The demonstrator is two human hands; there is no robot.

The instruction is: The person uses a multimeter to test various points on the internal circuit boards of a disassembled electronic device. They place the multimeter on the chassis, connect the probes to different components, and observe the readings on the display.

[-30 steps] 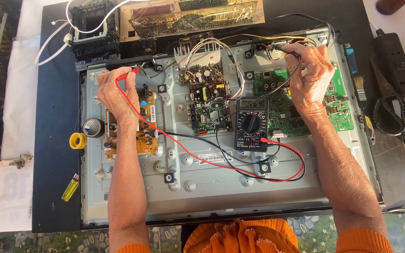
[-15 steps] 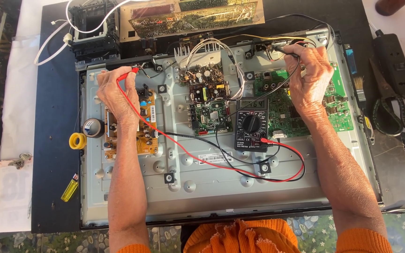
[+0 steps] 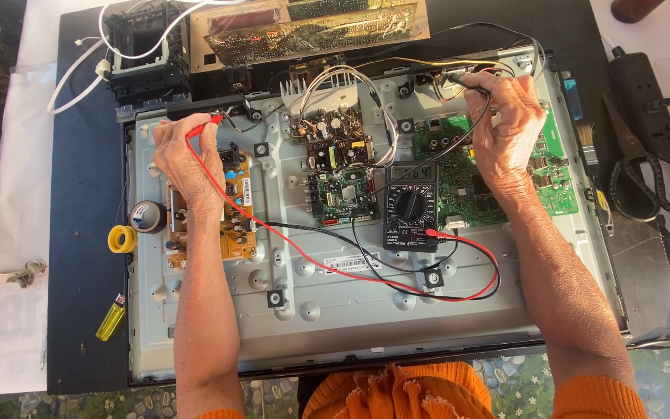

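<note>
Dark tabletop [image 3: 79,310] with white cloth at both edges, a flat-panel chassis [image 3: 335,326] lying back-up across it, boards exposed. My left hand [image 3: 188,159] is near the chassis' top-left corner, grip closed on the red probe [image 3: 205,122], tip pointing toward the top edge by a small bunch of wires; I can't tell which contact it touches. My right hand [image 3: 505,128] is up at the top-right, grip pinched on the black probe [image 3: 459,77], tip among the wires above the green main board [image 3: 521,174]; exact contact point hidden by my fingers. The multimeter [image 3: 411,206] sits flat on the chassis between the middle power board [image 3: 339,167] and the green board, both leads plugged at its bottom and looping down across the bare metal. The yellow-brown board [image 3: 230,213] lies just under my left wrist. Handling judgement: probes are light and stiff, with slick plastic bodies, so hold them like a pen on the barrel, well behind the metal tip; leads are soft and springy and will tug the tip off if snagged. Boards look fragile, so light pressure only. Off the chassis: yellow tape roll [image 3: 122,239] and yellow lighter [image 3: 110,320] at left, small brush [image 3: 587,143], scissors [image 3: 637,178] and a black power strip [image 3: 641,93] at right.
</note>
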